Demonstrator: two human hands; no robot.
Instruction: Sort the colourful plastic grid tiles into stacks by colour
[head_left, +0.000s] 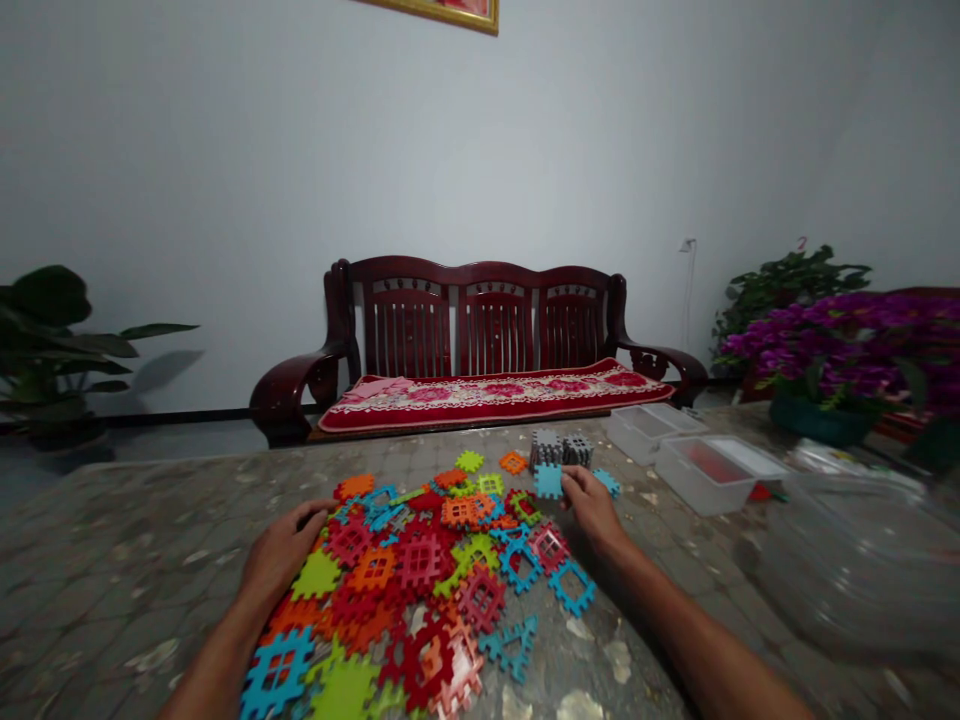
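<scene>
Between my hands spreads a loose pile of toothed plastic building pieces [417, 562] in red, orange, green, blue and pink, some solid and some with window openings. At the pile's left edge rests my left hand [283, 548], fingers stretched toward the pieces and no piece seen in its grip. My right hand [592, 503] pinches a solid light-blue square piece [548, 481] by its right edge, past the far right side of the pile. Just behind it stand stacks of grey pieces [547, 444]. Another light-blue piece [606, 483] lies partly hidden behind the right hand.
On the table's right side [645, 640] are clear plastic boxes [705, 480], a large clear container [862, 560] and a pot of purple flowers [817, 415]. Beyond the table stands a dark wooden bench [495, 330] with a red patterned cover.
</scene>
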